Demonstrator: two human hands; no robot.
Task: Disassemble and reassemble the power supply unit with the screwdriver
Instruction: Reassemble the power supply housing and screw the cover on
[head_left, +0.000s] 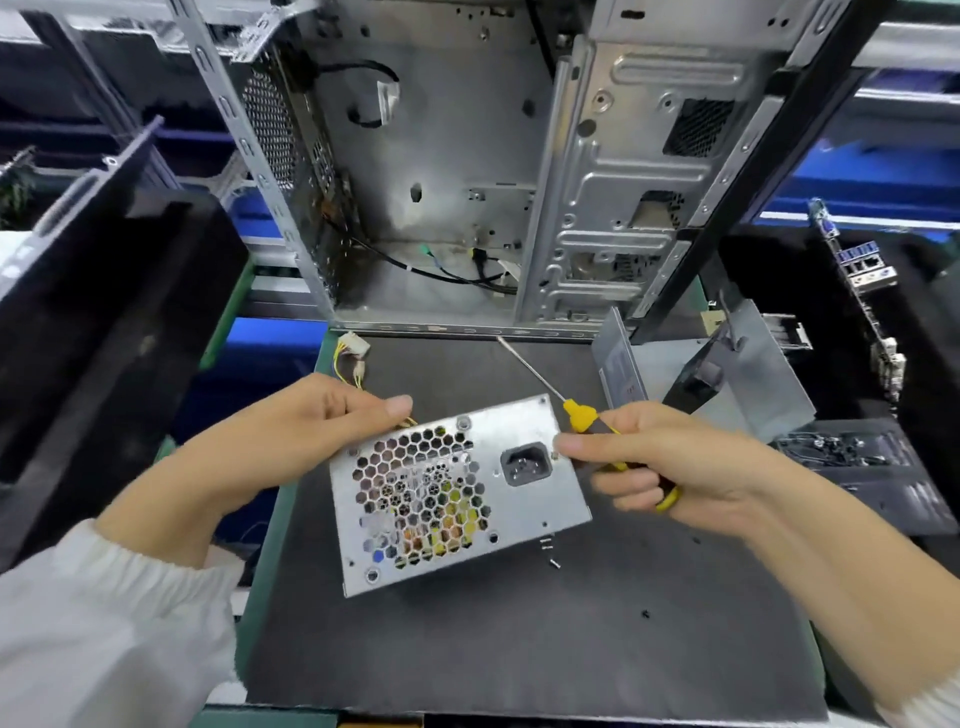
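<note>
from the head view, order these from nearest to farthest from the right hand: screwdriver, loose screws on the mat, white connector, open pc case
1. screwdriver, gripped in the right hand
2. loose screws, on the mat below the hand
3. white connector, far left on the mat
4. open pc case, standing behind the mat

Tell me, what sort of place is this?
Probably a computer repair or assembly bench: a stripped PC case stands on a dark mat, a motherboard leans to the right, and loose screws lie nearby.
</note>
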